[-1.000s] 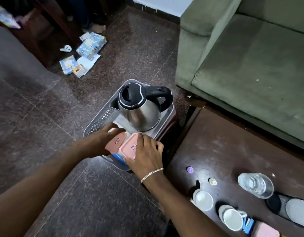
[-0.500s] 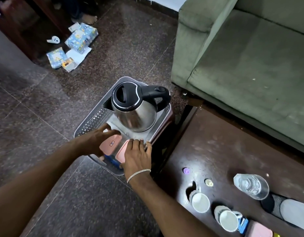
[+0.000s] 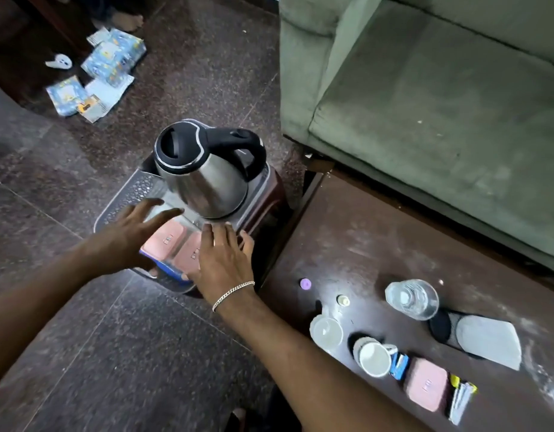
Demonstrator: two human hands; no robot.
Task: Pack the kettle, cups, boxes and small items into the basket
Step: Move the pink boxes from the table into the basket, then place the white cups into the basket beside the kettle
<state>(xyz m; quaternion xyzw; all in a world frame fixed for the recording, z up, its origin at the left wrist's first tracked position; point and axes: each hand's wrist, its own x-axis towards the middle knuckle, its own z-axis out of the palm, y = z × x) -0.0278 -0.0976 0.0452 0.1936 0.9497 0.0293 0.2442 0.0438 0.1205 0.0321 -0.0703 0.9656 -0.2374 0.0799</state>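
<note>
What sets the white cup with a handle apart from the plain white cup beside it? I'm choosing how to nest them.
The white cup with a handle sits on a saucer; the plain white cup stands directly on the dark wooden table. One has a side handle; the other shows none. Both are white, upright and still unpacked.

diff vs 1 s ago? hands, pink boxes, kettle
Both hands let go of the two pink boxes, which now lie side by side in the basket in front of the kettle. The left hand has lifted off with fingers spread; the right hand is open, flat above the right box. Kettle and basket stayed put, as did the cups and third pink box on the table.
</note>
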